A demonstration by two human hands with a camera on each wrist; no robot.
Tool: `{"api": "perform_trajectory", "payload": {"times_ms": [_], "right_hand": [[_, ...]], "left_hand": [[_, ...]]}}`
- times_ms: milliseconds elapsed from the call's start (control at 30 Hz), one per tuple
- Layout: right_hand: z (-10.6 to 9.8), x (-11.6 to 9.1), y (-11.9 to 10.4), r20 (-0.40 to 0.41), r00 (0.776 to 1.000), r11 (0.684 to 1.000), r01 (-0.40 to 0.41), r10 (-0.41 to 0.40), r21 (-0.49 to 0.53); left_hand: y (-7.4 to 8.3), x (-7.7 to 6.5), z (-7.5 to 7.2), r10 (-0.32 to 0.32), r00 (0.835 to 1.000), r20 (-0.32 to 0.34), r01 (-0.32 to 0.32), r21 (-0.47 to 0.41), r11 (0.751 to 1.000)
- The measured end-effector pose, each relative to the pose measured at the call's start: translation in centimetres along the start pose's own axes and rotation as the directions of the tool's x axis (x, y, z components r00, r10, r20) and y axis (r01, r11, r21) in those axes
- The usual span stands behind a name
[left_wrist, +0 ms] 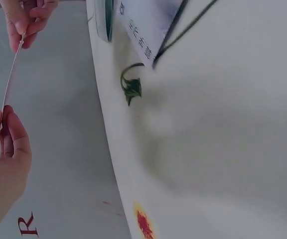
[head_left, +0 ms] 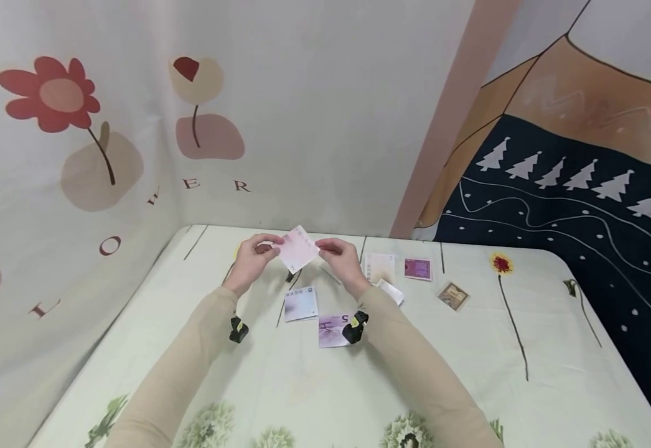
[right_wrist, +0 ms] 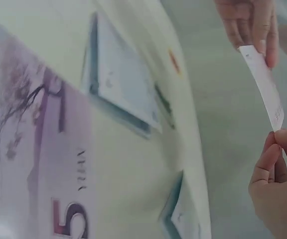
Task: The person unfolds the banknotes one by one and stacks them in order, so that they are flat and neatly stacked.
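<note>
Both hands hold up a pale pink folded paper note [head_left: 297, 249] above the far part of the table. My left hand [head_left: 251, 261] pinches one corner between thumb and fingers, and my right hand [head_left: 343, 260] pinches the opposite corner. Seen nearly edge-on in the left wrist view, the pink note [left_wrist: 11, 79] is thin and stretched between the fingertips. Its surface is slightly bent in the right wrist view. Below the hands lie a bluish folded note [head_left: 300, 305] and a purple 5 yuan note [head_left: 331, 331], the latter partly hidden by the right wrist's camera.
Right of the right hand lie a pale note [head_left: 380, 267], a small purple note [head_left: 417, 269], a white folded paper [head_left: 391, 292] partly behind the forearm, and a brown note [head_left: 453, 296]. A flower-print cloth [head_left: 460, 373] covers the table; a curtain [head_left: 314, 124] hangs behind it.
</note>
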State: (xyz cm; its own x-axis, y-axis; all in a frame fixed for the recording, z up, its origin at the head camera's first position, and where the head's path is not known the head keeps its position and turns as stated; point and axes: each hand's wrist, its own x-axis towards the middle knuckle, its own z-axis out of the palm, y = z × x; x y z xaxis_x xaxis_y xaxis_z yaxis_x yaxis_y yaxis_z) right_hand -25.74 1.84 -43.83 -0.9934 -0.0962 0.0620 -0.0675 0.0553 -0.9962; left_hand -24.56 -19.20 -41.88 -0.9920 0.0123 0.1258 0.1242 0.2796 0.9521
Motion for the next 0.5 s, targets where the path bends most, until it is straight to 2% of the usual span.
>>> {"api": "perform_trajectory", "payload": {"times_ms": [200,333,500], "right_hand": [[-1.0,-0.7,-0.6,0.004,1.000,0.999,0.018,-0.019,0.029],[-2.2,-1.5,-0.1,0.014,1.000,1.000,-0.008,0.008,-0.013],[-3.9,-3.0,1.0,0.032,0.997,0.996,-0.067,0.069,-0.053]], "left_hand": [[0.7,-0.6,0.6,-0.005,1.000,0.031,0.005,0.000,1.000],[0.7,-1.4,1.5,-0.015,0.995,0.101,0.016,-0.014,1.000],[0.1,-2.6,3.0,-0.031,0.977,0.213,0.040,-0.037,0.999]]}}
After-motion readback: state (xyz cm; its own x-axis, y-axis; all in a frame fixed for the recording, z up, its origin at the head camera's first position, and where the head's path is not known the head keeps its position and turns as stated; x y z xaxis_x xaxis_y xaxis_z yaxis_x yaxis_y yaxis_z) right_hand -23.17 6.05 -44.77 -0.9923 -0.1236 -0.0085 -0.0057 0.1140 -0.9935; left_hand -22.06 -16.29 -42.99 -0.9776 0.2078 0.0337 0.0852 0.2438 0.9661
